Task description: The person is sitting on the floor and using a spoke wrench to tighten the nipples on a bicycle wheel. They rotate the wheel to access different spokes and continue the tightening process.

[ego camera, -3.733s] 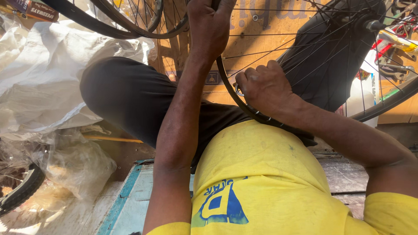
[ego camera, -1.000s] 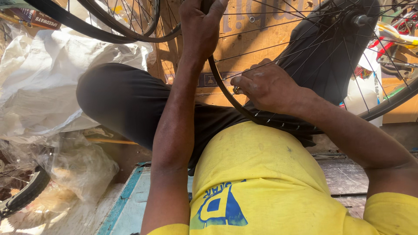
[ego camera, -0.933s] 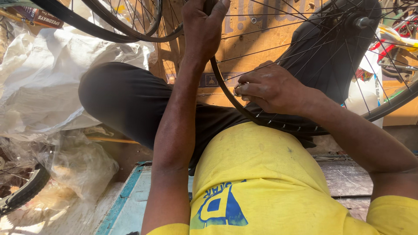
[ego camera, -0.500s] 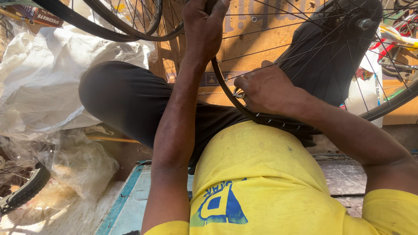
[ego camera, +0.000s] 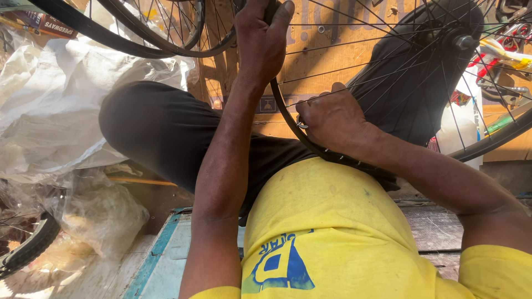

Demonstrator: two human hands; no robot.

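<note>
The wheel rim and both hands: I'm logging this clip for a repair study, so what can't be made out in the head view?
- Right hand: a small metal tool at the rim is mostly covered by the fingers; its type is unclear.
- Left hand: fingertips and the rim's top are cut off by the upper edge.
- Hub: partly hidden behind the spokes and the knee.

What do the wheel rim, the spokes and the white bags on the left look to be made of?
Rim: likely metal with a dark finish, a thin hard hoop. Spokes: thin metal wire, straight and glinting. Bags: probably plastic sheeting or woven plastic, white, crumpled, slightly shiny.
</note>
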